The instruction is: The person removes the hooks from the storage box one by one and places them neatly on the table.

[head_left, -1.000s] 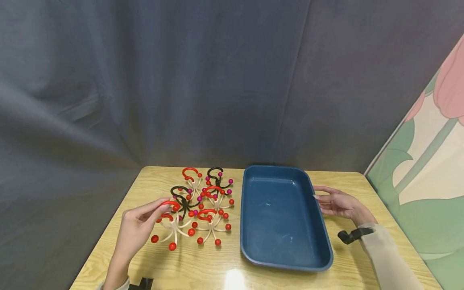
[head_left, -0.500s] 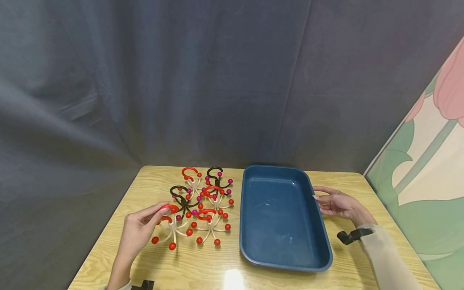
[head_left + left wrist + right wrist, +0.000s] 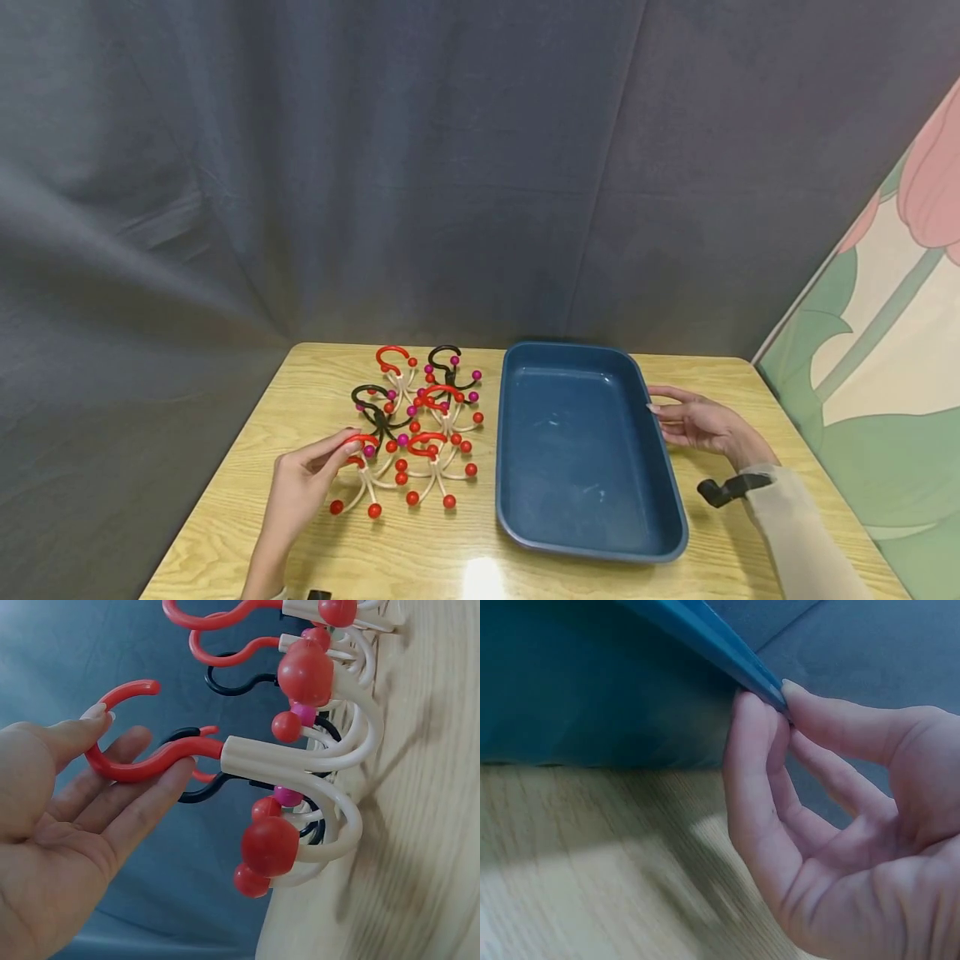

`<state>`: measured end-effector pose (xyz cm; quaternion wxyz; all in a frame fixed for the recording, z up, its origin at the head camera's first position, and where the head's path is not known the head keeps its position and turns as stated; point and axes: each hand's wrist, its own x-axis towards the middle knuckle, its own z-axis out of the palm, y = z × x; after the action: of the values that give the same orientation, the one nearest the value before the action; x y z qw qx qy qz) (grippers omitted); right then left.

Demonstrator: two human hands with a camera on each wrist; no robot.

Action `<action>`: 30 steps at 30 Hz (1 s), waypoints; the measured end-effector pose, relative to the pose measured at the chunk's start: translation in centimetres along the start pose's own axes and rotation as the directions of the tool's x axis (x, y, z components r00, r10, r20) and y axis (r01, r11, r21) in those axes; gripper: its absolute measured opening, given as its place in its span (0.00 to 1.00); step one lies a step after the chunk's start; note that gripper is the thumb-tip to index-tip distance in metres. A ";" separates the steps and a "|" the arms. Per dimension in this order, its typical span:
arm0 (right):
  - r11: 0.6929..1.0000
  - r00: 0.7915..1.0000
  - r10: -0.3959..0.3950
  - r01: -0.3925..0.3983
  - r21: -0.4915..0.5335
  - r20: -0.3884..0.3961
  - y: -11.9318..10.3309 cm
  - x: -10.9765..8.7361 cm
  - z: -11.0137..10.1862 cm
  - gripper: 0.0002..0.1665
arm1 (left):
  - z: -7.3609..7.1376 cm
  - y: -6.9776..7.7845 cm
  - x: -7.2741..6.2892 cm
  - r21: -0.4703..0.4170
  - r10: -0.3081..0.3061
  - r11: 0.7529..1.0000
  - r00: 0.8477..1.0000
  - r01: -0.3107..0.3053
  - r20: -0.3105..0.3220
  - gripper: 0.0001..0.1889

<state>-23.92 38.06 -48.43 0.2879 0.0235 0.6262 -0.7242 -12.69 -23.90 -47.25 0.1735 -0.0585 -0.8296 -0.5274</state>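
Observation:
My left hand [image 3: 300, 483] pinches the red hook of a white multi-armed hook hanger [image 3: 262, 756] with red ball tips. In the left wrist view the thumb lies on the hook's curve, with the fingers behind its stem. The hanger stands hook up, its arms close over the table. To its right is another red-hooked white hanger [image 3: 437, 468]; just behind is a black hanger [image 3: 380, 419] with magenta balls. At the far right, my right hand [image 3: 701, 425] pinches the right rim of a deep blue tray [image 3: 585, 475], thumb on one side and fingers on the other.
Two more red-hooked hangers, one at mid-depth [image 3: 447, 421] and one at the back [image 3: 401, 379], stand by a second black hanger [image 3: 450, 379]. The wooden table [image 3: 420, 558] ends at a dark grey curtain [image 3: 480, 167]. A tulip-patterned panel [image 3: 900, 375] borders the right side.
My left hand has moved a little to the right and nearer the front with the hanger, bringing it closer to the neighbouring hanger. My right hand and the tray stay in place.

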 end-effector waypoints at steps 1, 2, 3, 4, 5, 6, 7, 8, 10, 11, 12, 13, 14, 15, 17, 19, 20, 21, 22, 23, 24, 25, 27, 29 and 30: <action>1.000 1.000 0.000 0.000 -0.001 -0.002 0.0 0.0 0.0 0.20 | 0.0 0.0 0.0 0.001 -0.007 1.000 1.000 0.007 -0.001 0.14; 1.000 1.000 0.000 0.000 -0.003 -0.003 0.1 0.0 0.0 0.20 | 0.1 -0.1 0.0 -0.010 -0.011 1.000 1.000 0.011 0.001 0.14; 1.000 1.000 -0.001 0.001 -0.005 -0.005 0.1 0.0 0.0 0.20 | 0.2 -0.1 0.0 -0.024 -0.015 1.000 1.000 0.015 0.003 0.14; 1.000 1.000 0.001 -0.001 -0.005 -0.008 0.1 0.1 0.0 0.20 | 0.2 -0.1 0.0 -0.039 -0.019 0.999 1.000 0.020 0.006 0.14; 1.000 1.000 0.002 -0.002 -0.006 -0.009 0.2 0.1 0.0 0.20 | 0.3 -0.1 -0.1 -0.054 -0.024 0.998 1.000 0.025 0.008 0.14; 1.000 1.000 0.004 -0.004 -0.004 -0.011 0.2 0.1 0.0 0.20 | 0.3 -0.1 -0.1 -0.067 -0.029 0.997 1.000 0.029 0.010 0.14; 1.000 1.000 0.003 -0.003 -0.004 -0.005 0.2 0.1 0.0 0.21 | 0.3 -0.1 -0.1 -0.074 -0.033 0.997 0.999 0.033 0.011 0.14; 1.000 1.000 0.002 -0.002 -0.002 0.000 0.2 0.2 0.0 0.21 | 0.3 -0.1 -0.2 -0.077 -0.035 0.996 0.999 0.036 0.013 0.14; 1.000 1.000 -0.001 0.001 0.003 0.007 0.2 0.2 0.0 0.21 | 0.4 -0.2 -0.2 -0.088 -0.039 0.995 0.999 0.041 0.018 0.14; 1.000 1.000 -0.005 0.005 0.006 0.012 0.2 0.2 0.0 0.21 | 0.4 -0.2 -0.2 -0.084 -0.040 0.996 0.999 0.041 0.018 0.14; 1.000 1.000 -0.009 0.008 0.010 0.017 0.2 0.2 -0.1 0.21 | 0.4 -0.3 -0.2 -0.087 -0.039 0.995 0.999 0.041 0.020 0.14; 1.000 1.000 -0.012 0.012 0.011 0.022 0.2 0.1 -0.1 0.21 | 0.4 -0.3 -0.2 -0.085 -0.037 0.996 0.999 0.039 0.022 0.14; 1.000 1.000 -0.013 0.013 0.013 0.023 0.2 0.2 -0.1 0.21 | 0.4 -0.4 -0.1 -0.087 -0.035 0.995 0.999 0.037 0.026 0.14; 1.000 1.000 -0.015 0.014 0.013 0.023 0.2 0.1 -0.1 0.21 | 0.4 -0.4 -0.1 -0.090 -0.035 0.995 0.999 0.037 0.030 0.14; 1.000 1.000 -0.016 0.016 0.010 0.024 0.2 0.1 -0.1 0.21 | 0.3 -0.6 -0.1 -0.086 -0.028 0.996 0.999 0.031 0.035 0.14; 1.000 1.000 -0.017 0.017 0.007 0.026 0.2 0.1 -0.1 0.20 | 0.3 -0.8 -0.1 -0.086 -0.024 0.996 0.999 0.027 0.047 0.14; 1.000 1.000 -0.015 0.015 0.006 0.025 0.2 0.1 0.0 0.21 | 0.3 -0.8 -0.1 -0.091 -0.022 0.995 0.998 0.027 0.055 0.14; 1.000 1.000 -0.012 0.011 0.005 0.021 0.2 0.1 0.0 0.21 | 0.2 -0.9 -0.1 -0.092 -0.022 0.995 0.998 0.028 0.063 0.14; 1.000 1.000 -0.012 0.012 0.003 0.022 0.2 0.1 0.0 0.21 | 0.1 -1.0 -0.1 -0.094 -0.022 0.995 0.997 0.029 0.074 0.13; 1.000 1.000 -0.011 0.011 0.002 0.023 0.2 0.2 -0.1 0.21 | 0.1 -1.0 0.0 -0.090 -0.023 0.996 0.996 0.031 0.084 0.13; 1.000 1.000 -0.008 0.008 0.000 0.019 0.2 0.2 0.0 0.21 | 0.0 -1.1 0.0 -0.088 -0.027 0.995 0.995 0.035 0.097 0.13; 1.000 1.000 -0.007 0.007 -0.003 0.018 0.2 0.2 0.0 0.21 | -0.1 -1.1 0.0 -0.087 -0.031 0.995 0.993 0.041 0.110 0.14; 1.000 1.000 -0.004 0.004 -0.007 0.012 0.2 0.2 -0.1 0.21 | -0.3 -1.2 0.0 -0.065 -0.041 0.997 0.991 0.050 0.131 0.13; 1.000 1.000 0.000 0.000 -0.006 0.001 0.3 0.2 -0.1 0.21 | -0.4 -1.2 0.1 -0.047 -0.047 0.997 0.988 0.055 0.149 0.13; 1.000 1.000 -0.001 0.001 -0.007 -0.001 0.3 0.2 -0.1 0.21 | -0.5 -1.2 0.2 -0.037 -0.050 0.998 0.987 0.056 0.156 0.13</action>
<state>-24.04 38.04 -48.77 0.2874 0.0228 0.6288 -0.7221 -13.11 -24.87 -48.04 0.0934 -0.0808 -0.8308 -0.5427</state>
